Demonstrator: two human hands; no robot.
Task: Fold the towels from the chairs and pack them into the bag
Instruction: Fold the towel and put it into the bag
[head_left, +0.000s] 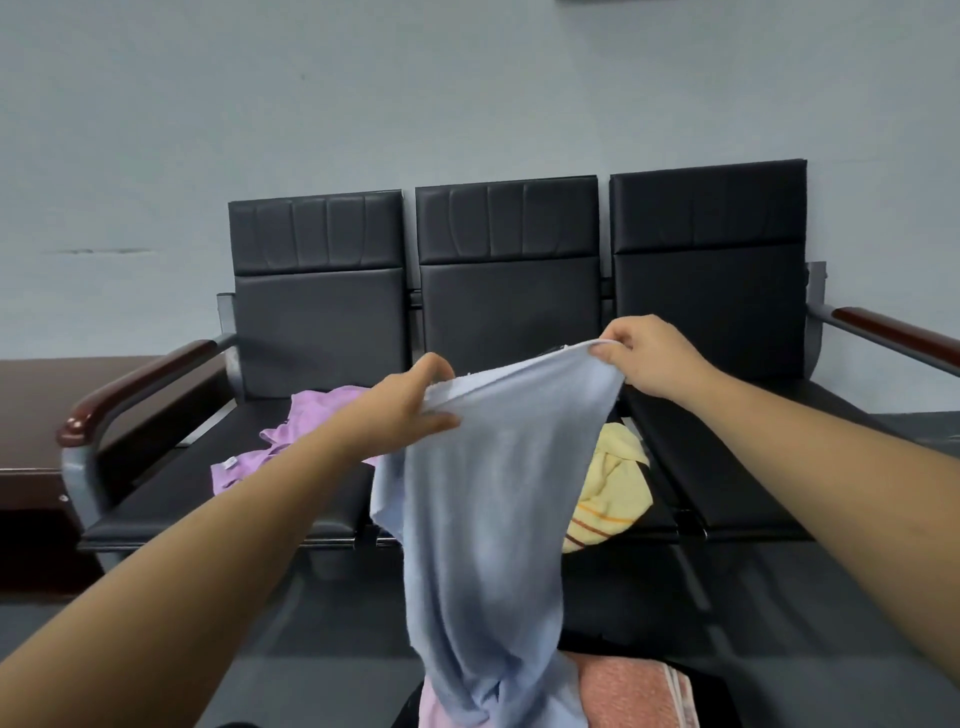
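Note:
A light blue towel (483, 519) hangs in the air in front of the chairs. My left hand (410, 405) pinches its top edge on the left, and my right hand (644, 358) pinches the same edge on the right. The towel's lower part droops twisted down to the bottom of the view. A purple towel (275, 447) lies crumpled on the left seat. A yellow towel (613, 488) with orange stripes lies bunched on the middle seat, partly hidden by the blue one. At the bottom edge, a folded salmon-pink towel (623, 696) and a pale pink one (431, 706) lie below me.
Three joined black padded chairs (509, 291) stand against a grey wall, with wooden-topped armrests (135, 384) at both ends. A dark brown low cabinet (31, 415) stands to the left. The floor under the chairs is dark grey.

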